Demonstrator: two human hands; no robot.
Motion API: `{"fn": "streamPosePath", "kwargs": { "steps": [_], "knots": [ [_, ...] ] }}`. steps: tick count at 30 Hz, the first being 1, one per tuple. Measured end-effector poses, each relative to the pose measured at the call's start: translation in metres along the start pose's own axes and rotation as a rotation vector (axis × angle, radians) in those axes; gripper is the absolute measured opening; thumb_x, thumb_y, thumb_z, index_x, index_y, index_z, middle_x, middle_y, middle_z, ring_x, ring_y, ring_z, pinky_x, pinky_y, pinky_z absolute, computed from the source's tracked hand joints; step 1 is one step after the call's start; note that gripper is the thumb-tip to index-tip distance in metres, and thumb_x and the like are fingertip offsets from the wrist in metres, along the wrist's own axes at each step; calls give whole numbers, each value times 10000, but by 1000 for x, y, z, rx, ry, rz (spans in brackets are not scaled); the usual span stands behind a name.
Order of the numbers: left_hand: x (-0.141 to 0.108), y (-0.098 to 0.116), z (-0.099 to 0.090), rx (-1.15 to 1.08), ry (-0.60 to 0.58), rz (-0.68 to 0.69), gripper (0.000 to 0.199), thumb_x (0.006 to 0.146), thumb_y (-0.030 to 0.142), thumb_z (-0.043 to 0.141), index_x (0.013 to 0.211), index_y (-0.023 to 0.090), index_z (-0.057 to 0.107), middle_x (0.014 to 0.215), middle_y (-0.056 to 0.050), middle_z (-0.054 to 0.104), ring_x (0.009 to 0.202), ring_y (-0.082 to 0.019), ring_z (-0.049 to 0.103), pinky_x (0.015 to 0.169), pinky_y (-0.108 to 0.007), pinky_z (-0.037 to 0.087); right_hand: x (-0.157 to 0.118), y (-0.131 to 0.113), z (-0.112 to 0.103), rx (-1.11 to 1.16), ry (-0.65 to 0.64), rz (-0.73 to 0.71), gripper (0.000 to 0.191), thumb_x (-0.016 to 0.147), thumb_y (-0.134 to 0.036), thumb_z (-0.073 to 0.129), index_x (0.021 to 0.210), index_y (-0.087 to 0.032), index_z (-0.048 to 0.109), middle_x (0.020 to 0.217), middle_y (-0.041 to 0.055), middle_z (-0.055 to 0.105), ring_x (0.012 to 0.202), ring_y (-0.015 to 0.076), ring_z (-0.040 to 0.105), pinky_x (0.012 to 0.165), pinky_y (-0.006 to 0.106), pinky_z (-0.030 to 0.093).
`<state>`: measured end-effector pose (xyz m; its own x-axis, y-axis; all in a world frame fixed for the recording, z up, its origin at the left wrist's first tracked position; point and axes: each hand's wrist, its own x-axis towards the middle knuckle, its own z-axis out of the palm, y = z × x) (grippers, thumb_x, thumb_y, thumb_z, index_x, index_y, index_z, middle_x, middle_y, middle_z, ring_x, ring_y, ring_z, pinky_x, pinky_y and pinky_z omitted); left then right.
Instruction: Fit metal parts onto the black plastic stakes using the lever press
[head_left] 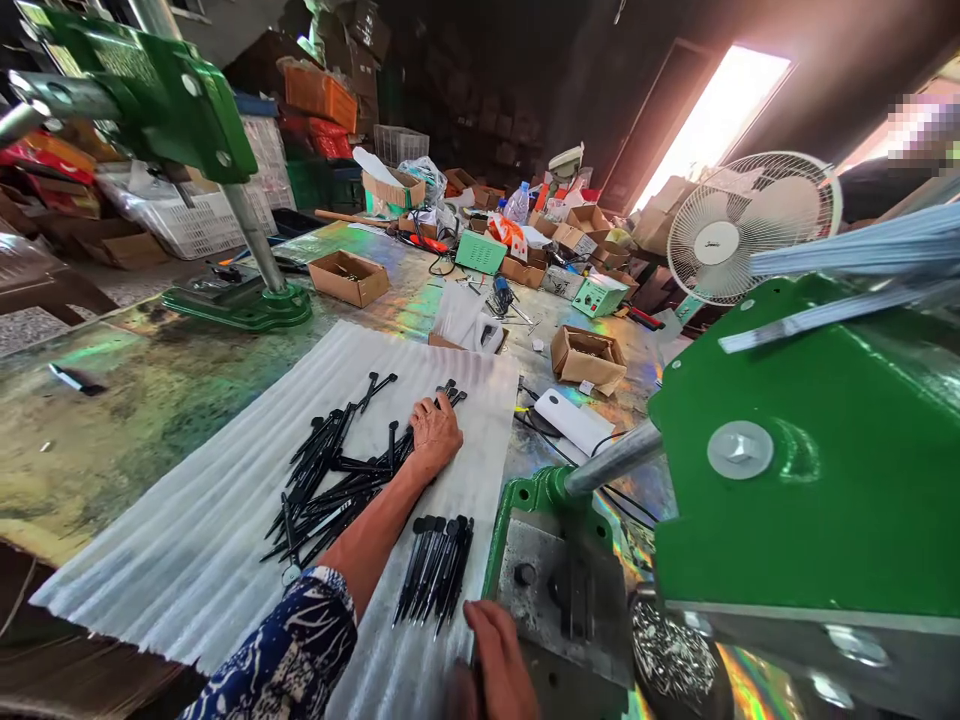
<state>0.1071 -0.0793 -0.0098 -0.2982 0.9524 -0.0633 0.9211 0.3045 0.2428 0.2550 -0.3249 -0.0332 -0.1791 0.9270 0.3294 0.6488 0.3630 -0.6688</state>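
Observation:
My left hand (pixel 437 432) reaches over a white foam sheet (pixel 330 385). Its fingers are curled down on a few black sticks with flat heads (pixel 453 393), whose heads show just past the fingertips. To its left lies a loose pile of the same slender, pointed black sticks (pixel 322 450). A neater bundle of black sticks (pixel 435 570) lies nearer me, heads pointing away. Beside the bundle's lower right end, my right hand (pixel 499 655) has its fingers stretched out with nothing visible in them; its thumb side is blurred.
A green bench press (pixel 810 450) stands close on the right, its metal base (pixel 562 600) beside the sheet. A bowl of small metal parts (pixel 675 645) is under it. Another green press (pixel 232 240) stands back left. Cardboard boxes (pixel 589 358) and a white fan (pixel 750 230) are farther back.

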Motion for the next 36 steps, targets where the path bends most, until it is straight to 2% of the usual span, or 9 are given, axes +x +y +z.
{"fn": "streamPosePath", "kwargs": {
  "steps": [3, 6, 13, 16, 20, 23, 27, 31, 36],
  "knots": [
    [-6, -5, 1, 36, -10, 37, 577, 802, 167, 473, 1343, 34, 324, 1199, -239, 471, 1113, -338, 448, 860, -403, 387, 14, -2, -9, 36, 30, -8, 446, 915, -108, 358, 1336, -243, 416, 1264, 108, 525, 1175, 240, 525, 946, 360, 482],
    [-17, -9, 0, 70, -12, 91, 526, 818, 138, 449, 1326, 30, 366, 1185, -239, 488, 1086, -331, 469, 846, -404, 401, 29, -4, -16, 40, 54, -10, 394, 948, -168, 353, 1325, -251, 431, 1263, 96, 529, 1191, 234, 505, 967, 373, 468],
    [-48, -15, -2, 82, 20, 112, 513, 866, 46, 287, 1374, 56, 362, 1111, -228, 542, 1023, -302, 519, 829, -409, 412, 60, -9, -21, 7, -53, -60, 329, 936, -175, 375, 1240, -190, 502, 1167, 117, 579, 1051, 211, 600, 833, 317, 554],
    [-55, -21, -4, 62, 20, 119, 520, 849, 37, 334, 1368, 65, 364, 1126, -221, 540, 1035, -299, 517, 832, -407, 417, 67, -16, -12, 9, -65, -4, 307, 910, -165, 363, 1151, -166, 552, 1104, 119, 602, 1024, 220, 607, 870, 346, 539],
    [-61, -33, -8, 39, -22, 171, 615, 789, 49, 448, 1388, 70, 307, 1165, -209, 529, 1057, -303, 506, 850, -415, 421, 68, -26, 11, -42, -129, 6, 364, 853, -83, 355, 1144, -143, 565, 1156, 142, 573, 1098, 253, 559, 938, 401, 498],
    [-63, -40, -13, 15, -72, 199, 666, 740, 52, 504, 1374, 83, 304, 1174, -194, 524, 1071, -300, 503, 859, -410, 429, 70, -33, 28, -114, -205, -83, 402, 811, -18, 351, 1133, -95, 579, 1141, 176, 562, 1097, 289, 527, 936, 467, 483],
    [-64, -46, -20, -17, -144, 214, 577, 733, 49, 507, 1291, 120, 376, 1171, -173, 518, 1087, -281, 502, 864, -394, 437, 72, -37, 44, -192, -295, -233, 326, 817, -25, 425, 1070, -110, 612, 1118, 146, 589, 1092, 305, 496, 893, 490, 488],
    [-70, -51, -21, -1, -161, 262, 572, 713, 42, 514, 1270, 110, 401, 1183, -180, 503, 1088, -286, 492, 864, -398, 440, 64, -31, 49, -303, -311, -271, 336, 815, -28, 463, 1118, -85, 597, 1169, 149, 594, 1143, 328, 461, 910, 511, 467],
    [-83, -58, -18, 10, -138, 314, 661, 709, 35, 493, 1350, 124, 357, 1206, -176, 498, 1093, -295, 471, 868, -419, 437, 58, -27, 43, -404, -362, -238, 368, 838, -38, 474, 1188, -88, 578, 1237, 138, 576, 1178, 328, 442, 934, 492, 446]
  ]
}}
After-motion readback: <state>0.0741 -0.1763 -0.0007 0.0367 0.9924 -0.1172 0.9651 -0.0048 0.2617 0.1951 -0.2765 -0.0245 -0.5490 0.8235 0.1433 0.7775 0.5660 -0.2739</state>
